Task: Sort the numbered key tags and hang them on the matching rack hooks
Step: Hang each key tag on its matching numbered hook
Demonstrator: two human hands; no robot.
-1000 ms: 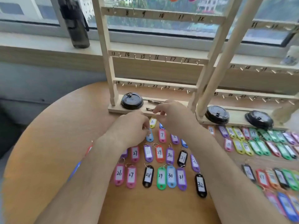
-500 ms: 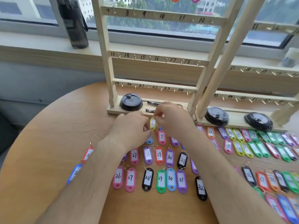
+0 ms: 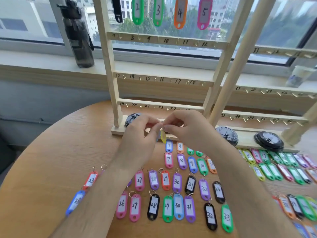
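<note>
A round wooden table (image 3: 51, 152) carries two wooden racks: the left rack (image 3: 118, 130) and the right rack (image 3: 247, 137) both stand on flat bases near the far edge. In front of them key tags lie flat in rows, rings pointing away. Nearest the left rack are a blue 7 (image 3: 169, 146) and an orange 8 (image 3: 179, 146), with a pink 7 (image 3: 169, 159) just behind the blue one. The front row runs from a pink 26 (image 3: 121, 204) to a green 33 (image 3: 226, 218). An orange 23 (image 3: 91, 180) lies apart at the left. Crowded rows of mostly green tags (image 3: 274, 169) fill the right side.
</note>
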